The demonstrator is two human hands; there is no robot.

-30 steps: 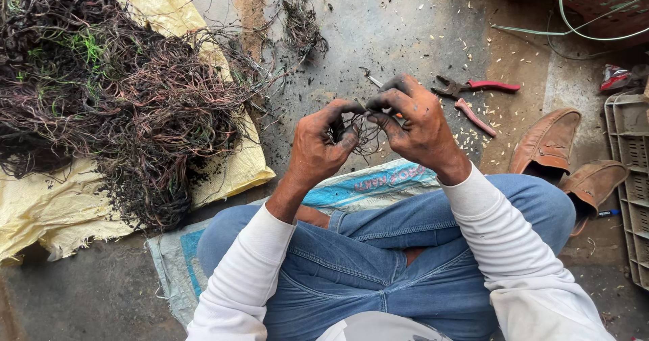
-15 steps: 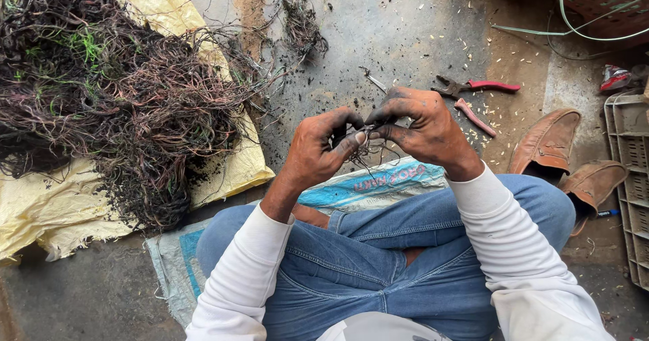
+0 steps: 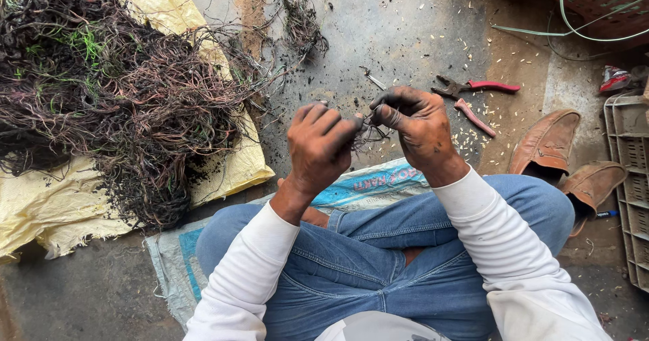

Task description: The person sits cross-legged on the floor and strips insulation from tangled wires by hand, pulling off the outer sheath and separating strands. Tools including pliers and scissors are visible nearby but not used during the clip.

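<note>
Soot-blackened, my left hand and my right hand meet above my crossed legs in blue jeans. Between their fingertips they pinch a small tangle of thin burnt wire. Both hands are closed on it, thumbs and forefingers nearly touching. A big heap of tangled dark and coppery wires lies to the left on a yellow sack. A smaller wire clump lies on the concrete floor ahead.
Red-handled pliers lie on the floor just right of my hands. A pair of brown shoes stands to the right, with a grey plastic crate at the right edge. A woven white-and-blue sack is under my legs.
Both hands have shifted slightly and drawn closer together, working the small wire tangle between the fingertips. Everything on the floor stays where it was.
</note>
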